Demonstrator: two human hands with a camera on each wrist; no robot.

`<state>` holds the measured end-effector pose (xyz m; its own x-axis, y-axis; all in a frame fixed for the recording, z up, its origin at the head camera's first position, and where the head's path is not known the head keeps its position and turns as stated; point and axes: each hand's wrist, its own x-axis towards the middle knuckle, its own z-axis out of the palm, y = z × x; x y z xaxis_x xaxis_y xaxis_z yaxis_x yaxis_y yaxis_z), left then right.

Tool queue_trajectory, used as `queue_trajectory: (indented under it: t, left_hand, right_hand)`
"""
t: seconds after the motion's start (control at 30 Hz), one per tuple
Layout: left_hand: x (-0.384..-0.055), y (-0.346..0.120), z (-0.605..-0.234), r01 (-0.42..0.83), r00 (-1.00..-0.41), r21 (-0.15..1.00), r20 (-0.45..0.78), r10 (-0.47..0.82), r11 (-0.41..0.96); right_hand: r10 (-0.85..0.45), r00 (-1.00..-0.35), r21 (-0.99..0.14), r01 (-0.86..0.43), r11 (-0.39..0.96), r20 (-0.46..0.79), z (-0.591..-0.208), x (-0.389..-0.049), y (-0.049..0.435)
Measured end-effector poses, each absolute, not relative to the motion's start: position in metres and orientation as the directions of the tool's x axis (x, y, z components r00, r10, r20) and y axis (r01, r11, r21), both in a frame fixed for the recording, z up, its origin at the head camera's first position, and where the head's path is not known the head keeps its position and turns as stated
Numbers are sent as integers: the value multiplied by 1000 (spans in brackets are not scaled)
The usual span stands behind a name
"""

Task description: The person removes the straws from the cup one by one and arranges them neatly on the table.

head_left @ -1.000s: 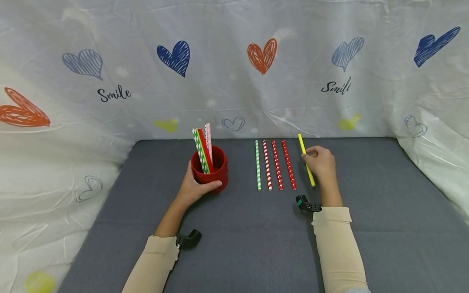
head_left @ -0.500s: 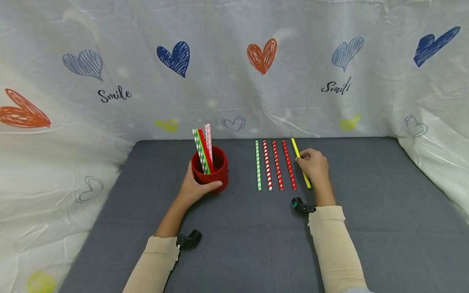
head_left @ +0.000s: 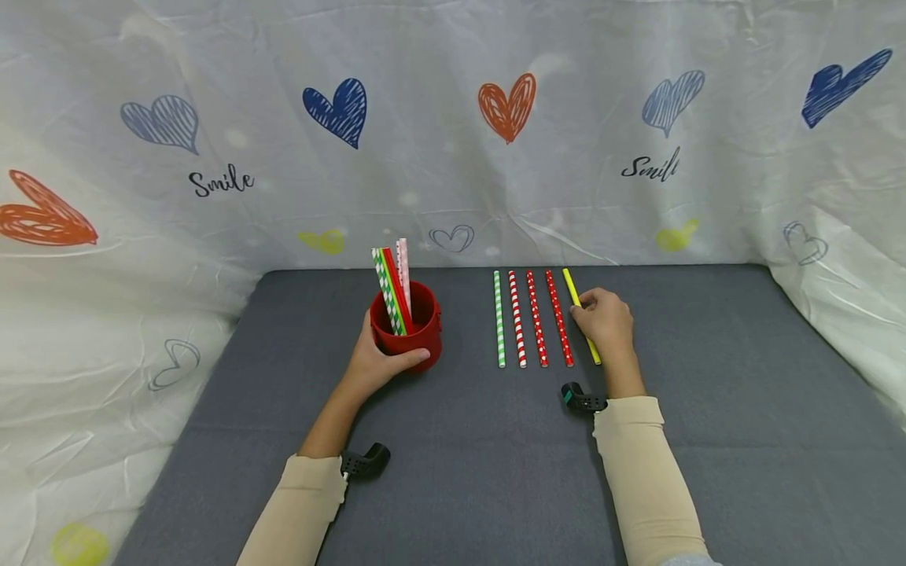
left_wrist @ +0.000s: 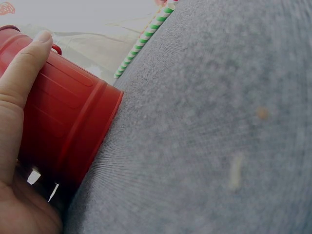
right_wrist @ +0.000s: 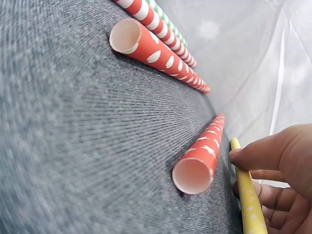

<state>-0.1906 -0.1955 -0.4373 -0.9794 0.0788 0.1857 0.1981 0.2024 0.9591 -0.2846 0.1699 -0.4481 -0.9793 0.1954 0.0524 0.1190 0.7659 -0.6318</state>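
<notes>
Four straws (head_left: 536, 319) already lie right of the cup (head_left: 422, 306), the right grip (head_left: 606, 322) pinching a yellow straw (right_wrist: 250, 204) farther right, the left grip (head_left: 381, 365) clasping the cup, straws inside (head_left: 397, 291) apparently not yet laid.

I've got a pale, creased sheet (head_left: 425, 181) behind a grey cloth surface (head_left: 481, 487), draped down both sides. I can read "Smile" lettering (head_left: 221, 181) twice, plus blue hearts (head_left: 336, 114), orange hearts (head_left: 506, 108), yellow hearts (head_left: 322, 241). Sheet's brighter low on the right.
</notes>
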Motion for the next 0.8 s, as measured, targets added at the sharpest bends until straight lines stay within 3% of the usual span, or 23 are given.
queue_trajectory:
  t: [0.8]
  left_hand:
    - [-195,-198,-445,196,-980,960,185,72,200]
  right_hand:
    - [201,-976,-646,101,756,82,-453,-285,173]
